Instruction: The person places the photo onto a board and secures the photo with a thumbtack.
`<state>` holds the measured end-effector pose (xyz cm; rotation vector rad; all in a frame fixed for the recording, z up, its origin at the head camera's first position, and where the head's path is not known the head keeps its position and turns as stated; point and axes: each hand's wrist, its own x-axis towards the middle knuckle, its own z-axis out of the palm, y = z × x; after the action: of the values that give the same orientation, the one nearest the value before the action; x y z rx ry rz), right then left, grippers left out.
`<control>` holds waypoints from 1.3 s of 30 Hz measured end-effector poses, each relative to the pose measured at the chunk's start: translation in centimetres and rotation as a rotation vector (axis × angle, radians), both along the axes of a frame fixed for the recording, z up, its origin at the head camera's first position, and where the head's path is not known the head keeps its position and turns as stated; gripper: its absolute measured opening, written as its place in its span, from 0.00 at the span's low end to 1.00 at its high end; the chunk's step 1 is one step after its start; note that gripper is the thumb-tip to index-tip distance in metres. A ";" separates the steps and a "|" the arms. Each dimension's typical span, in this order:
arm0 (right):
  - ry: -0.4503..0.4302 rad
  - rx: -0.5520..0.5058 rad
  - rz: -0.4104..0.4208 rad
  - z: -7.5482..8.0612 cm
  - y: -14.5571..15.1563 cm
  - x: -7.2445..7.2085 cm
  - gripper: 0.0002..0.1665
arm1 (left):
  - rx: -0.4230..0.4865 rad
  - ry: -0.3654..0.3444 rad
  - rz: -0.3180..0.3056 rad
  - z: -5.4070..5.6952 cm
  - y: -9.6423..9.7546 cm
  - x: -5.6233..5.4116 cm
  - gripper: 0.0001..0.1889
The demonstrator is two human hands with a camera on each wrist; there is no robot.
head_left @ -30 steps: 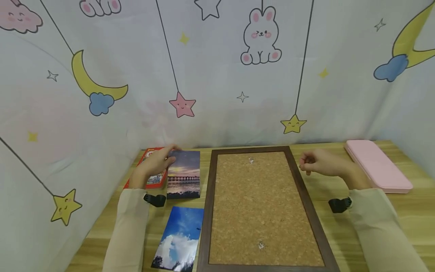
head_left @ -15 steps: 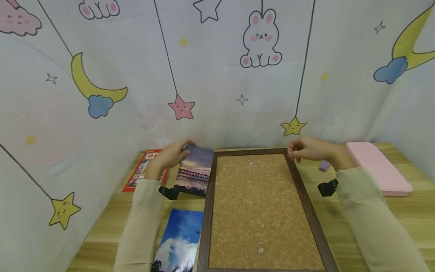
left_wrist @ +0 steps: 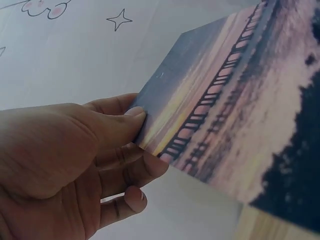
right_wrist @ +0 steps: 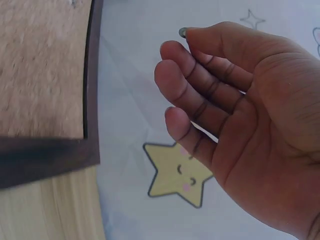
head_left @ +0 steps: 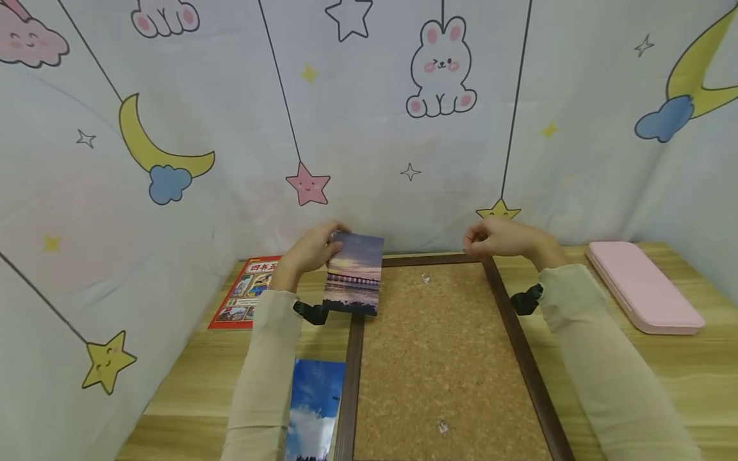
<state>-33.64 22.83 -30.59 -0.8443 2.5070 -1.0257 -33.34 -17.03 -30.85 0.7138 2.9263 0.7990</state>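
My left hand [head_left: 316, 251] pinches a sunset pier photo [head_left: 357, 274] between thumb and fingers at its upper left corner. The photo is raised, overlapping the top left of a cork board [head_left: 438, 352] in the head view. In the left wrist view, the thumb [left_wrist: 132, 120] presses on the printed side. Over the board's far right corner, my right hand [head_left: 504, 238] pinches a tiny grey-green round thing [right_wrist: 183, 33] at the thumb tip; its kind is not clear. Clear pins [head_left: 426, 278] stick in the cork near its top and bottom.
A second photo of blue sky and clouds [head_left: 314, 410] lies left of the board, partly behind the left sleeve. A red picture booklet [head_left: 239, 298] lies at the back left. At the right sits a pink case [head_left: 642, 285]. A printed curtain [head_left: 369, 128] hangs behind the table.
My left hand has lifted the pier photo from beside the booklet and carried it right, over the board's edge. My right hand has moved left and up to the board's far right corner.
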 end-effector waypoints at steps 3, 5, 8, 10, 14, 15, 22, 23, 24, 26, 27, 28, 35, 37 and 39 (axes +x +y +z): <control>-0.013 -0.017 -0.010 0.1 -1.2 -0.6 0.06 | 0.041 -0.018 -0.003 -1.1 0.8 -0.3 0.18; -0.017 -0.028 -0.021 -0.1 -1.9 -0.9 0.07 | 0.075 -0.030 -0.012 -1.8 1.4 -0.5 0.19; 0.000 -0.044 -0.034 -1.0 -3.0 -1.1 0.08 | 0.122 -0.039 -0.023 -3.0 2.3 -0.7 0.19; 0.016 -0.053 -0.033 -1.9 -3.6 -1.1 0.08 | 0.143 -0.044 -0.026 -3.8 2.8 -0.7 0.19; 0.043 -0.084 -0.004 -3.7 -4.9 -1.3 0.10 | 0.153 -0.043 -0.003 -5.0 4.0 -0.4 0.18; 0.044 -0.096 0.005 -4.1 -5.2 -1.5 0.11 | 0.154 -0.046 0.000 -5.2 4.3 -0.4 0.18; 0.018 -0.159 -0.054 -4.9 -6.1 -1.9 0.12 | 0.152 -0.050 -0.007 -5.5 6.3 -0.8 0.17; 0.007 -0.164 -0.067 -4.7 -6.1 -2.0 0.12 | 0.147 -0.044 -0.009 -5.4 6.5 -0.9 0.17; -0.001 -0.164 -0.079 -4.5 -6.1 -2.0 0.12 | 0.145 -0.042 -0.010 -5.2 6.8 -1.1 0.18; -0.012 -0.161 -0.099 -4.5 -5.9 -2.0 0.12 | 0.143 -0.044 -0.016 -5.3 7.3 -1.1 0.18; -0.013 -0.159 -0.106 -4.4 -5.8 -2.1 0.12 | 0.143 -0.045 -0.019 -5.4 7.6 -1.1 0.18; -0.011 -0.158 -0.110 -4.4 -5.8 -2.1 0.12 | 0.142 -0.044 -0.021 -5.4 7.8 -1.2 0.18; -0.026 -0.157 -0.126 -5.0 -5.3 -2.6 0.13 | 0.086 -0.040 -0.036 -6.0 9.5 -1.5 0.18; -0.035 -0.161 -0.126 -5.3 -5.2 -2.7 0.13 | 0.066 -0.046 -0.044 -6.1 9.9 -1.5 0.19; -0.037 -0.171 -0.127 -5.4 -5.2 -2.8 0.13 | 0.057 -0.055 -0.047 -6.0 10.1 -1.5 0.19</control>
<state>-36.46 17.62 -36.02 -0.7119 2.4961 -1.3009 -34.86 -6.90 -36.87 0.7487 2.8377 0.8859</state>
